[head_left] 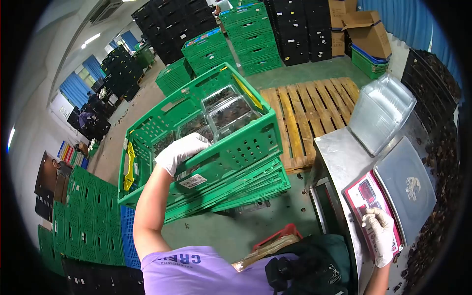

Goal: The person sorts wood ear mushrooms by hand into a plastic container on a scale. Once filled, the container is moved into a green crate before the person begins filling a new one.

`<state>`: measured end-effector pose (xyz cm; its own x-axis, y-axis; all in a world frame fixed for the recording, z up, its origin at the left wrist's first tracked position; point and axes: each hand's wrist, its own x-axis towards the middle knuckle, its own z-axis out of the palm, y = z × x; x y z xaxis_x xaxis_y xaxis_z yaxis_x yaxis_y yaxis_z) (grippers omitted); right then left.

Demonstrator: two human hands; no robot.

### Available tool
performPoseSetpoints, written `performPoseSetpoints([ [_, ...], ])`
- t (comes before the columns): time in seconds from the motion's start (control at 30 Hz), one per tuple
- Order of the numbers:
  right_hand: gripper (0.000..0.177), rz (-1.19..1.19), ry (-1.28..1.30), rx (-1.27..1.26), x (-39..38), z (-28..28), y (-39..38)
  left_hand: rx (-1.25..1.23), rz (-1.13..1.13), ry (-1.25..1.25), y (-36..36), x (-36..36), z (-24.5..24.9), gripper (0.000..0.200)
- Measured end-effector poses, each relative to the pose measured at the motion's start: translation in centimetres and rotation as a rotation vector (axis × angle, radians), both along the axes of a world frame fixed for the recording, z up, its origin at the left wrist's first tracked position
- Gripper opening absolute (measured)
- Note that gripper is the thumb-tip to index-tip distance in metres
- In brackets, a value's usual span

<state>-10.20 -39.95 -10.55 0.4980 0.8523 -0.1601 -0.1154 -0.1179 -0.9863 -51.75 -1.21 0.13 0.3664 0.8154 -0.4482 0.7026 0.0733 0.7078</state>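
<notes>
My left hand (183,150), in a white glove, reaches over the near wall of a green plastic crate (241,142). Its fingertips are hidden down among clear plastic boxes (231,110) filled with dark pieces, so I cannot tell whether they grip one. The crate rests tilted on a pile of green crates or folded panels (250,189). On the right, my gloved right hand (381,233) hovers over the front of a red and white scale (366,194), fingers curled and thumb pressed to them. A grey tray (407,189) lies on the scale.
A stack of clear plastic boxes (383,113) stands on the metal table (334,147). Dark loose pieces (432,231) lie along the right. Behind are a wooden pallet (309,108), green crate stacks (250,39) and black crates (290,29). More green crates (91,221) rise at left.
</notes>
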Motion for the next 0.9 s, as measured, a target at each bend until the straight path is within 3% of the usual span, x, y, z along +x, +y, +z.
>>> performPoseSetpoints([
  [0.03, 0.02, 0.006, 0.005, 0.025, 0.1, -0.1, -0.3, 0.278, -0.251, 0.524, -0.9, 1.9, 2.1, 0.022],
  [0.07, 0.02, 0.016, -0.021, 0.001, 0.3, 0.2, -0.7, 0.441, -0.165, 0.671, -1.4, 3.1, 3.3, 0.025],
  [0.13, 0.021, 0.001, -0.059, -0.022, 0.4, 0.6, -1.4, 0.455, -0.08, 0.462, -0.1, 4.6, 4.5, 0.023],
  [0.2, 0.021, -0.033, -0.054, -0.014, 0.7, 0.3, -2.5, 0.109, -0.18, 0.101, 3.5, 4.8, 1.2, 0.017],
  [0.27, 0.021, -0.07, -0.047, -0.003, 0.9, -0.1, -3.8, 0.097, -0.483, 0.171, 4.8, 6.8, -3.0, 0.021],
  [0.3, 0.02, -0.097, -0.031, 0.001, 0.9, -0.2, -4.5, 0.189, -0.366, 0.325, -0.1, 9.6, 0.9, 0.026],
  [0.33, 0.02, -0.124, -0.016, 0.004, 0.9, -0.5, -5.1, 0.169, -0.363, 0.496, 1.2, 9.7, 0.0, 0.031],
  [0.4, 0.02, -0.138, -0.04, 0.029, 1.0, -1.4, -6.5, -0.075, -0.239, 0.477, 2.7, 10.5, -0.2, 0.034],
  [0.43, 0.02, -0.146, -0.025, 0.036, 1.0, -1.6, -7.1, -0.067, -0.249, 0.481, 1.1, 11.8, 1.3, 0.034],
  [0.5, 0.02, -0.201, 0.052, 0.061, 0.6, -1.7, -8.1, 0.263, -0.317, 0.705, -2.1, 14.0, 4.4, 0.039],
  [0.53, 0.02, -0.193, 0.043, 0.066, 0.8, -1.7, -8.7, 0.498, -0.786, 0.974, 1.1, 14.8, 4.2, 0.039],
  [0.57, 0.02, -0.204, 0.044, 0.059, 0.7, -1.7, -9.2, 0.668, -0.664, 0.947, 3.5, 14.3, 4.0, 0.035],
  [0.6, 0.02, -0.227, 0.04, 0.049, 0.5, -1.4, -9.8, 1.211, -0.434, 0.893, 7.3, 14.5, 2.3, 0.025],
  [0.63, 0.02, -0.239, 0.045, 0.044, 0.4, -1.1, -10.2, 1.574, -0.232, 0.608, 5.8, 17.5, 3.5, 0.014],
  [0.67, 0.019, -0.246, 0.037, 0.043, 0.5, -1.2, -10.8, 1.629, -0.219, 0.259, 4.0, 20.6, 4.6, 0.012],
  [0.7, 0.019, -0.266, 0.038, 0.05, 0.3, -0.8, -11.2, 1.569, -0.263, 0.052, 0.2, 24.3, 5.8, 0.013],
  [0.73, 0.019, -0.272, 0.038, 0.062, 0.1, -0.5, -11.3, 1.349, -0.36, -0.04, -2.8, 27.4, 6.6, 0.018],
  [0.77, 0.018, -0.295, 0.024, 0.046, -0.1, -1.0, -11.5, 1.347, -0.535, -0.05, -3.7, 30.2, 6.1, 0.023],
  [0.83, 0.017, -0.348, 0.096, 0.097, -1.4, -1.3, -11.1, 1.156, -0.789, 0.324, -5.2, 34.4, 4.8, 0.035],
  [0.87, 0.016, -0.364, 0.109, 0.142, -2.1, -2.1, -11.2, 1.007, -0.798, 0.465, -4.2, 36.8, 2.6, 0.043],
  [0.9, 0.016, -0.356, 0.065, 0.141, -2.5, -4.2, -11.5, 0.933, -0.771, 0.414, -3.4, 37.7, 1.0, 0.03],
])
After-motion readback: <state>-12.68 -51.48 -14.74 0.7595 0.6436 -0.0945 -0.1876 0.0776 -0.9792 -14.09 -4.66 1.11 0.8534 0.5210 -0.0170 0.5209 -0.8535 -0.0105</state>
